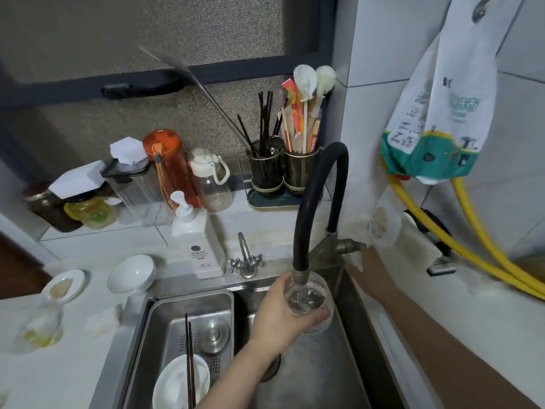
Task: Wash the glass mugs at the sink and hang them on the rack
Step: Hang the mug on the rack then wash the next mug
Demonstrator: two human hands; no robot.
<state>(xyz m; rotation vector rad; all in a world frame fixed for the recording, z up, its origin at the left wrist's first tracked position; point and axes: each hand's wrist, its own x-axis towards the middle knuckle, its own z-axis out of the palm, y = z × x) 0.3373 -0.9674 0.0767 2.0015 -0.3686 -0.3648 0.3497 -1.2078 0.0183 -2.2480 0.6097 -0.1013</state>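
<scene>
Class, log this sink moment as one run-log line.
step: rinsing | left hand: holds glass mug under faucet | right hand: at tap handle | rack: unseen

The left hand [278, 315] grips a glass mug [309, 302] under the nozzle of the black hose faucet [320, 208], over the sink [312, 373]. The right hand [370, 265] reaches to the tap handle [349, 245] at the sink's far right corner. A white bowl [180, 382] with chopsticks [190, 361] sits in the steel tray [188, 308] on the sink's left side.

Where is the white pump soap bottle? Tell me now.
The white pump soap bottle stands on the counter behind the steel sink, left of the small chrome two-handled tap.
</scene>
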